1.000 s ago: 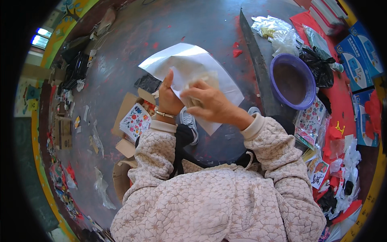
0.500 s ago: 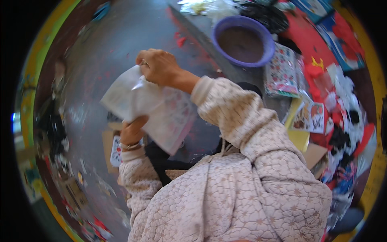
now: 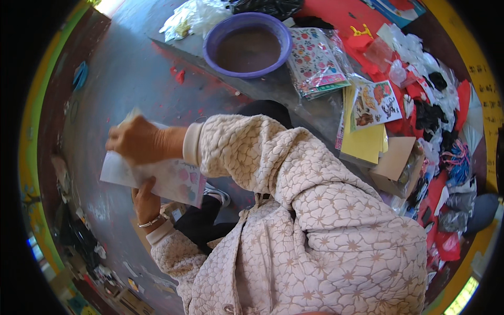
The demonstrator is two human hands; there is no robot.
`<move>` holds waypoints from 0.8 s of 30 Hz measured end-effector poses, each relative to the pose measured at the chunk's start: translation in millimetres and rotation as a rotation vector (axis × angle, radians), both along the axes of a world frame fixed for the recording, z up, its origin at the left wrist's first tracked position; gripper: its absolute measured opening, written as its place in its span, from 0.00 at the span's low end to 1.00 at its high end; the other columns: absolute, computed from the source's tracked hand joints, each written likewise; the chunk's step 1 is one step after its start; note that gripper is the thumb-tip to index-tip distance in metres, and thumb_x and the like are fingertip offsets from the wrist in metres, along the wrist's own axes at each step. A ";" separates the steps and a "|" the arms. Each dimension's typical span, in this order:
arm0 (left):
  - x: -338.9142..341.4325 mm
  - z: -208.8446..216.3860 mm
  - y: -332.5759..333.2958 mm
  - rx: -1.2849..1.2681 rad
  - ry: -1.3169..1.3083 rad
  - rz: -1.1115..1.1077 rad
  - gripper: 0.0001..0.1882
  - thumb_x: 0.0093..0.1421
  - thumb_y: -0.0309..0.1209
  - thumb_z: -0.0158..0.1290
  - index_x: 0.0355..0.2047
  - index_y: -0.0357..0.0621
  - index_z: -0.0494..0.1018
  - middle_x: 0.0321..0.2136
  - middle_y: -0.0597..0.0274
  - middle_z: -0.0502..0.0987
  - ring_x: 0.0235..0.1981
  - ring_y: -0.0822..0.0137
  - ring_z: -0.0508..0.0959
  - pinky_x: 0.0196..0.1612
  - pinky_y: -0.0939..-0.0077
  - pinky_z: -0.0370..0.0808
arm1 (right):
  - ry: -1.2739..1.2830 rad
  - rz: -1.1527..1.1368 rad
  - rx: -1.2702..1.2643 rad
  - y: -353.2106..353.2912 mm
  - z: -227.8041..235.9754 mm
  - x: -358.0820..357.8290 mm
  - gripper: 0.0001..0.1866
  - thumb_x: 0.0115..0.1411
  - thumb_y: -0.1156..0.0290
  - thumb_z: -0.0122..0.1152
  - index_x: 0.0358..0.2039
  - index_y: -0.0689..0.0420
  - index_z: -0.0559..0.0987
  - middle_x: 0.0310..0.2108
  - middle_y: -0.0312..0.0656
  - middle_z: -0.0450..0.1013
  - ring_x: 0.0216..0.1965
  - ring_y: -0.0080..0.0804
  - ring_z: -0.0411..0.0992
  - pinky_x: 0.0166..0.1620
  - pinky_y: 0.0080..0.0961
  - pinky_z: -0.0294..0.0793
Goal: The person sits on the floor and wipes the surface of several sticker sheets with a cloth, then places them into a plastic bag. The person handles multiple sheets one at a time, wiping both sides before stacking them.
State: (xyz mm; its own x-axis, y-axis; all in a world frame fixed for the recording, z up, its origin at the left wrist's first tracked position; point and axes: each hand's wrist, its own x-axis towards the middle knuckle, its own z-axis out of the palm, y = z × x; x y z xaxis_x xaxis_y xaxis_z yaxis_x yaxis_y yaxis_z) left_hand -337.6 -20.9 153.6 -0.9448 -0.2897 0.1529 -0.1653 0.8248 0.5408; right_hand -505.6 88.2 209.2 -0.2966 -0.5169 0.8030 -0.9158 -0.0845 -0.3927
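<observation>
My left hand (image 3: 146,202) is closed on the lower edge of a thin white sticker sheet (image 3: 176,185), thumb on top. Pink and red fruit prints show faintly near the sheet's right end. Over the sheet's upper edge, my right hand (image 3: 136,140) is bunched into a grip and a little blurred. A pale edge pokes out above its knuckles, so it seems to pinch the sheet's upper part; its fingertips are hidden. The sheet is held above the floor in front of my knees.
A purple basin (image 3: 287,50) of dark water stands on a ledge ahead. Right of it lie bagged printed sheets (image 3: 317,58), yellow sheets (image 3: 362,142), an animal-print sheet (image 3: 374,104) and a cardboard box (image 3: 391,163). Plastic bags and red cloth heap at far right.
My view has shifted, so the basin appears further left. My right hand has come down and left over the sheet, which now lies flatter and less spread out. My left hand still grips its lower edge.
</observation>
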 end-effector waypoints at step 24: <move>-111.9 101.5 7.0 1.810 0.488 -0.044 0.25 0.56 0.27 0.46 0.50 0.22 0.55 0.51 0.40 0.60 0.55 0.50 0.59 0.59 0.54 0.51 | -0.754 -1.313 0.176 520.0 -111.4 19.7 0.07 0.51 0.65 0.50 0.27 0.53 0.75 0.28 0.47 0.73 0.31 0.45 0.72 0.34 0.35 0.68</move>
